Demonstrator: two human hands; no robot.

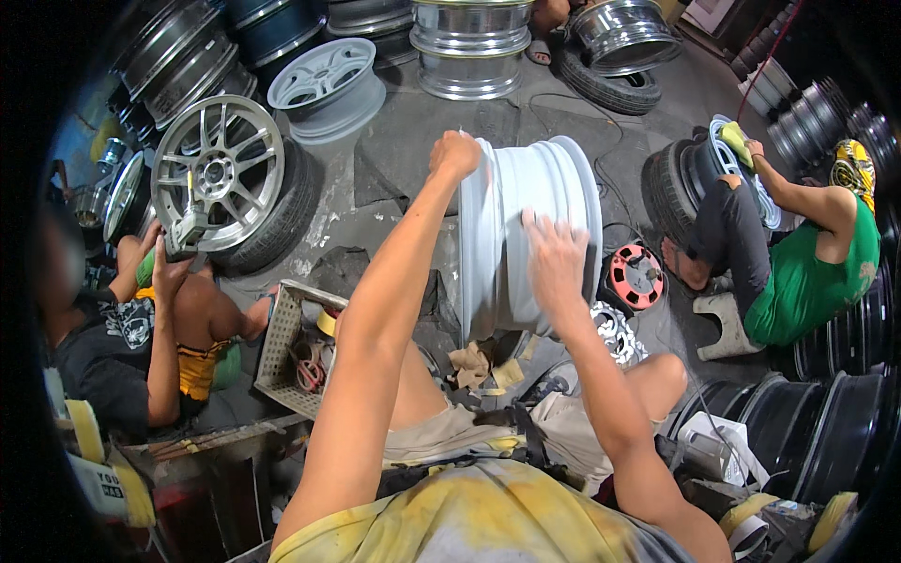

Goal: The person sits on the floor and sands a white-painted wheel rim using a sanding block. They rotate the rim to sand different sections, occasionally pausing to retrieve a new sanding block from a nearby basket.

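Grips the top left edge of the pale rim (540, 183), in the middle of the frame, with a tightly bent left hand (455, 155). Cannot see the left fingertips, tucked out of sight. Touches the side of the rim with the right hand (556, 263), loose and open, with fingers a little bent. Looks blurry there, so hard to tell about anything small under the palm. Hides the low right bit of the rim behind the right wrist. Has a red reel (631, 281) near on the right. Has room on the left, over gray floor (328, 202), as far as a big wheel (218, 174) at upper left. Covers part of a basket (282, 399) with the left arm.
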